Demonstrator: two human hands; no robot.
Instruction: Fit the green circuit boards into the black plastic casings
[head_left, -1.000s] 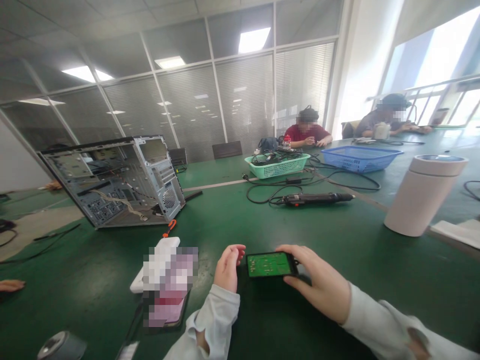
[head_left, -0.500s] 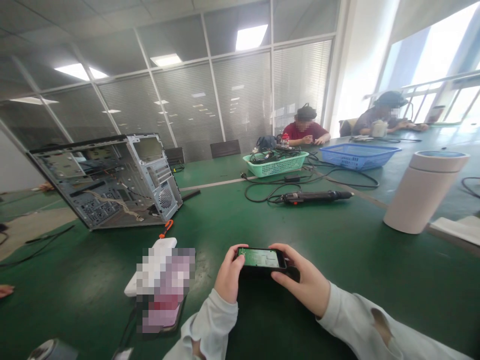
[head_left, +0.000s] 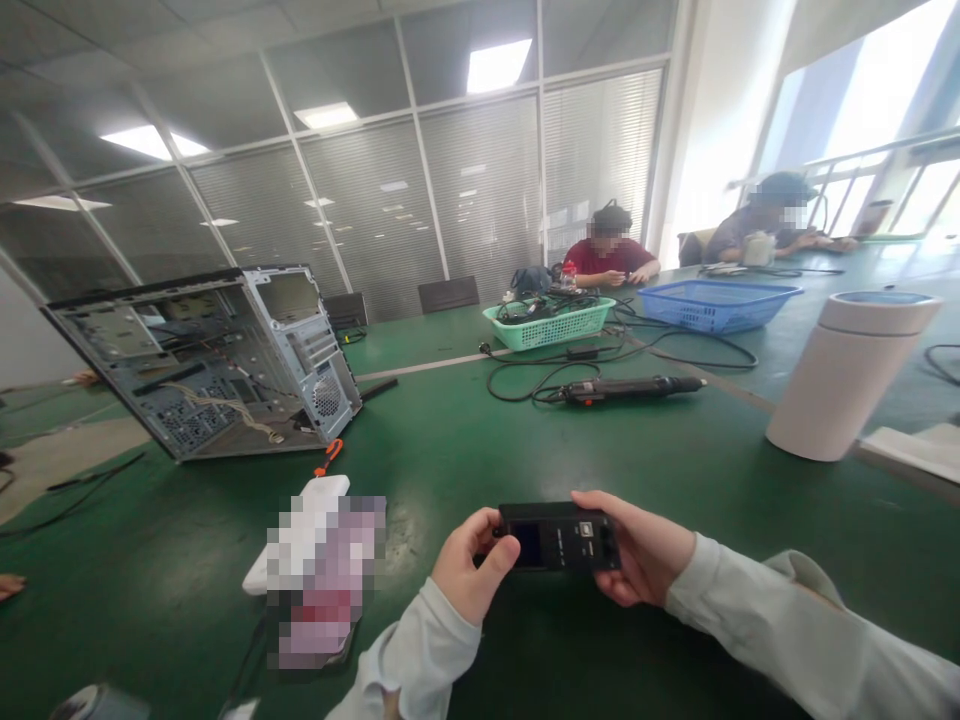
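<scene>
A black handheld device [head_left: 559, 538] with a small dark screen and a square port with white markings is held over the green table [head_left: 420, 450]. My left hand [head_left: 474, 568] grips its left end, the thumb on the front face near the screen. My right hand [head_left: 649, 550] is wrapped round its right end, fingers above and below. To the left of my hands lie a white power bank [head_left: 326, 490] with an orange strap and a pinkish, partly pixelated flat object [head_left: 319, 630].
An open computer case [head_left: 217, 370] stands at the left. Beyond my hands lie a corded black electric screwdriver [head_left: 630, 390], a green basket of cables [head_left: 555, 325] and a blue basket [head_left: 716, 305]. A pale tumbler [head_left: 847, 380] stands right. Two people sit across.
The device has been turned over: its lit screen showed before, and now a dark face with a port shows. My right hand has shifted right and its grip has changed.
</scene>
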